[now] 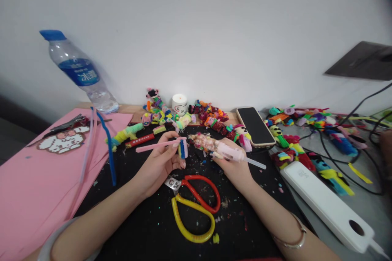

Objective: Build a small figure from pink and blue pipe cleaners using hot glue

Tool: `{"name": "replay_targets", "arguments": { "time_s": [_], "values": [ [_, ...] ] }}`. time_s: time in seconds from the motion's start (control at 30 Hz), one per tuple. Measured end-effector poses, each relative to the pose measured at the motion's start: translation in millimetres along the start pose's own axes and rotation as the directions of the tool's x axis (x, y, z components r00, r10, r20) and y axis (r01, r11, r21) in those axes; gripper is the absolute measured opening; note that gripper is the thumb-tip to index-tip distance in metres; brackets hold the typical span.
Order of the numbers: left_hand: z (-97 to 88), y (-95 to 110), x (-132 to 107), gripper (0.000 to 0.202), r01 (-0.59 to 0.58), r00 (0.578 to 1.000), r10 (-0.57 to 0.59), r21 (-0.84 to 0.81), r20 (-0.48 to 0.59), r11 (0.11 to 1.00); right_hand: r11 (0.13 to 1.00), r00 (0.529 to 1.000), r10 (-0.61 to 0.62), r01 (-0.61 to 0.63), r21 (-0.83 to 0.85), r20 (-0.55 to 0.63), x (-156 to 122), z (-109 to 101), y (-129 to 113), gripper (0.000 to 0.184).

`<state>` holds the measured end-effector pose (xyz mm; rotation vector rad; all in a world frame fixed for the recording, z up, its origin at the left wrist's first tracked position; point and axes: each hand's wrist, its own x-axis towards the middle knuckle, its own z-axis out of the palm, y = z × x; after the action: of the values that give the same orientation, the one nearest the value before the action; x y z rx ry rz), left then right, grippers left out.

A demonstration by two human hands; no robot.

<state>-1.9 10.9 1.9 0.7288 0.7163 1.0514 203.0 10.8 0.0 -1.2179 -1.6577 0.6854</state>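
My left hand (162, 157) is closed in a pinch on a pink pipe cleaner (153, 145), whose long end sticks out to the left. A small striped bundle of blue, yellow and lilac pipe cleaner (183, 149) sits at my left fingertips. In my right hand (235, 167) is a pale pink hot glue gun (228, 151), its nozzle end crusted with coloured fuzz and a clear glue stick (255, 163) poking out of its back. The nozzle points left at the bundle; I cannot tell whether they touch. Below lie scissors (196, 208) with red and yellow handles.
Pipe-cleaner figures (214, 120) line the back, with more at the right (306, 147). A phone (256, 126), a white power strip (327, 208) and black cables stand right. Pink paper (27, 195), a blue pipe cleaner (108, 147) and a water bottle (79, 71) are left.
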Motion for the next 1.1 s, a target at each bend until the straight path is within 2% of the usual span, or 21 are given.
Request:
{"name": "replay_targets", "arguments": {
  "time_s": [0.2, 0.6, 1.1],
  "values": [
    [0.2, -1.4, -1.6, 0.023, -0.012, 1.000, 0.012, 0.001, 0.005, 1.000, 1.000, 0.999, -0.015, 0.016, -0.021, 0.046, -2.0, 0.4, 3.2, 0.011],
    [-3.3, -5.5, 0.4, 0.016, -0.023, 0.999, 0.023, -0.002, 0.040, 1.000, 0.997, 0.997, -0.057, 0.060, -0.052, 0.056, -2.4, 2.7, 4.1, 0.014],
    [-2.3, -4.9, -0.4, 0.016, -0.035, 0.999, 0.035, 0.011, 0.017, 0.999, 0.994, 0.995, -0.084, 0.087, -0.059, 0.046, -3.1, 3.4, 5.6, 0.011]
  ]
}}
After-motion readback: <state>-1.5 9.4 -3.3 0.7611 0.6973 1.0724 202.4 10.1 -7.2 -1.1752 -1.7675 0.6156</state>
